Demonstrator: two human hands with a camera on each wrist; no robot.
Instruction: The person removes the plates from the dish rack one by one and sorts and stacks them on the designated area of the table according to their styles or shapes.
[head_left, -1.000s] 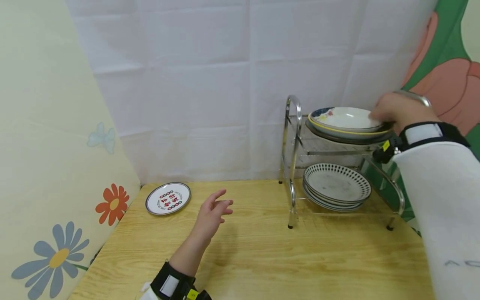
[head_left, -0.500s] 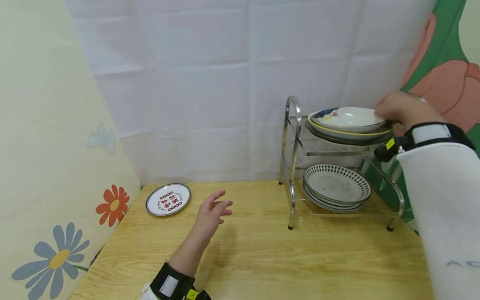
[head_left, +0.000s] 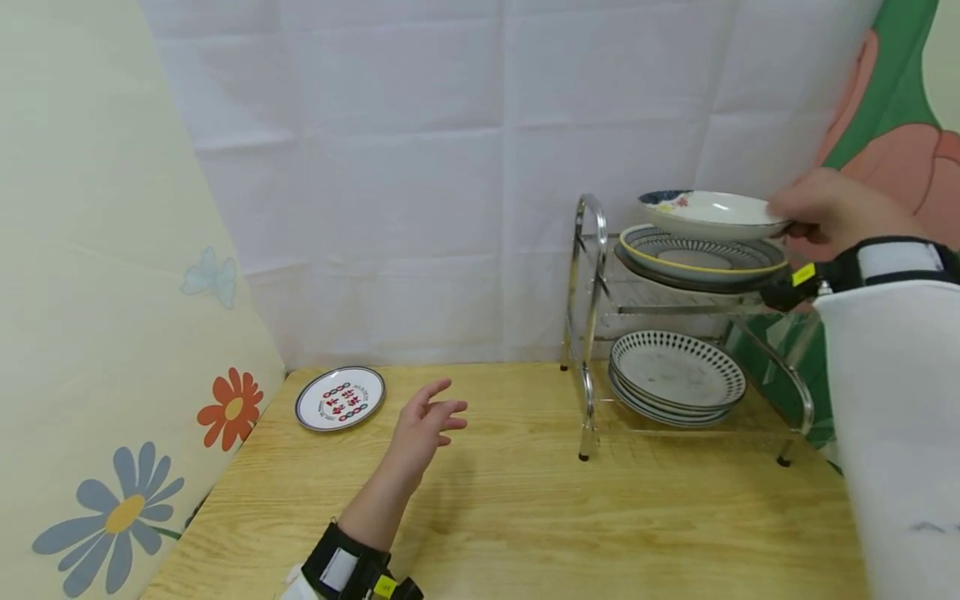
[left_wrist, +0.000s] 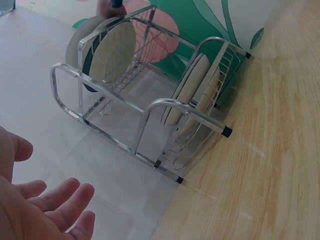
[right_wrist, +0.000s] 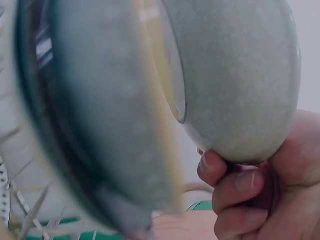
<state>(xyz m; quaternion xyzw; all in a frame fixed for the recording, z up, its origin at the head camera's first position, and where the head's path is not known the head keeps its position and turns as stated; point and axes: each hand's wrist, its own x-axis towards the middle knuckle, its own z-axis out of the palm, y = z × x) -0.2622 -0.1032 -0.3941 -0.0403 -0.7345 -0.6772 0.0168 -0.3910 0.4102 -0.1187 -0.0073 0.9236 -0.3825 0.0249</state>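
- Raised since the earlier frame, the flowered dish [head_left: 712,223] is above the yellow-rimmed plate [head_left: 705,255], its edge pinched in the curled fingers of the right hand [head_left: 847,208].
- Glazed and shallow, it looks like ceramic: stiff, moderately heavy, slick, breakable; that rim suits a grip, though the far side may dip.
- Below those fingers, a shiny metal rack [head_left: 675,309] holds patterned-rim plates [head_left: 675,371].
- Left hand [head_left: 420,429]: fingers loose, grasping nothing, over smooth wood-grain table [head_left: 525,517].

A shallow, glossy white round dish [head_left: 705,218], dark blue and red-and-yellow floral patterning along its left side, hangs nearly level, pinched at its right edge by the right hand [head_left: 836,207], above and apart from a yellow-rimmed grey plate [head_left: 701,255].
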